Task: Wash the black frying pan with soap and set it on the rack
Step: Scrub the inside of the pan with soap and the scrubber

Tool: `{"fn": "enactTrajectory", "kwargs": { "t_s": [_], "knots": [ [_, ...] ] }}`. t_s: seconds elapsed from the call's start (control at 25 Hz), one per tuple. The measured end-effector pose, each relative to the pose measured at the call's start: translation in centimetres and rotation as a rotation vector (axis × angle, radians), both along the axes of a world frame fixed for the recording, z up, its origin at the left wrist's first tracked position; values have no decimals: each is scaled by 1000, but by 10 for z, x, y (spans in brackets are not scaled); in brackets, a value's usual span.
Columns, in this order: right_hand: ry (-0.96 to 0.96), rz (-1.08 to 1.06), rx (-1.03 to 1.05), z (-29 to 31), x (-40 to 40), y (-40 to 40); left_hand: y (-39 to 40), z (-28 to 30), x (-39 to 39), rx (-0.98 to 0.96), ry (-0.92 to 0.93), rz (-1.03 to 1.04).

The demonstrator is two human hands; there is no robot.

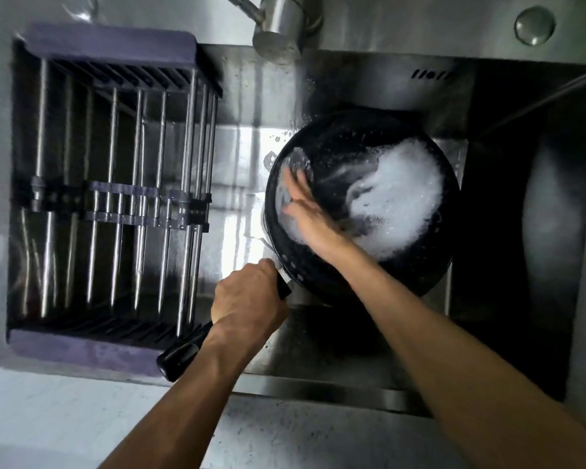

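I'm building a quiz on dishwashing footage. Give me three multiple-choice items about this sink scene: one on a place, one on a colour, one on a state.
1. Where is the rack?
A. Left part of the sink
B. Inside the pan
C. On the tap

2. What colour are the rack's end pieces?
A. Red
B. Purple
C. Yellow

3. What is the left hand doing?
A. Hanging idle
B. Gripping the pan handle
C. Turning the tap

Answers:
A: the rack spans the sink left of the pan.
B: both ends look purple.
B: the left hand wraps the handle; the right hand rubs the foam.
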State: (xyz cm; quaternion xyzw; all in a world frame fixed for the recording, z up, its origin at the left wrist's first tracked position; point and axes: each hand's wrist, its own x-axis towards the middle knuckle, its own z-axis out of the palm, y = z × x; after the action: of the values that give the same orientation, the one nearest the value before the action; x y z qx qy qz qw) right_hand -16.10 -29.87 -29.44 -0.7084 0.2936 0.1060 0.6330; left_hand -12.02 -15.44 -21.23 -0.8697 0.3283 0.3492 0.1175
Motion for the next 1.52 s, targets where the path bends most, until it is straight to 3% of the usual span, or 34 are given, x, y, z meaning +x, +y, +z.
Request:
{"fn": "enactTrajectory", "kwargs": {
  "t_s": [0.04, 0.12, 0.16, 0.2, 0.28, 0.32, 0.44, 0.52, 0.6, 0.68, 0.76, 0.84, 1.0, 1.12, 1.24, 1.36, 1.44, 1.52],
  "knots": [
    [-7, -41, -82, -5, 5, -18, -1, 0, -1, 1, 3, -1],
    [275, -40, -383, -18, -11, -43, 0, -1, 0, -8, 5, 9],
    [417, 1, -423, -15, -23, -40, 1, -1, 0, -13, 6, 11],
    [439, 77, -384, -12, -26, -29, 2, -1, 2, -16, 3, 15],
    [216, 82, -218, -2, -6, -11, 3, 0, 0, -9, 7, 15],
    [161, 73, -277, -4, 4, -20, 3, -1, 0, -15, 6, 11],
    [419, 194, -922, -25, -21, -71, 2, -2, 0, -30, 0, -11],
    [501, 311, -999, -31, -44, -88, 2, -1, 2, -28, 9, 0],
    [374, 523, -1020, -28, -48, -103, 2, -1, 0, -34, 19, 10],
    [422, 532, -1128, -15, -53, -112, 3, -1, 0, -39, 20, 26],
    [596, 481, -1055, -1, -82, -92, 4, 1, 2, -41, 26, 42],
    [723, 575, -854, 8, -119, -70, 2, 3, 1, -39, 48, 45],
    [715, 719, -998, 26, -121, -64, 1, 1, 1, -22, 17, 67],
    [559, 849, -754, 39, -137, -36, 0, 2, -1, -25, 2, 57],
    [624, 738, -797, 47, -138, -29, 1, 2, -1, -27, 10, 64],
    [354, 481, -196, 45, -90, 19, 1, 0, -1, -24, -3, 58],
    [283, 395, -257, 27, -42, 2, 1, -3, -1, -21, -2, 57],
    [447, 324, -509, 13, -34, -53, 2, -5, -1, -38, -4, 57]
  ]
}}
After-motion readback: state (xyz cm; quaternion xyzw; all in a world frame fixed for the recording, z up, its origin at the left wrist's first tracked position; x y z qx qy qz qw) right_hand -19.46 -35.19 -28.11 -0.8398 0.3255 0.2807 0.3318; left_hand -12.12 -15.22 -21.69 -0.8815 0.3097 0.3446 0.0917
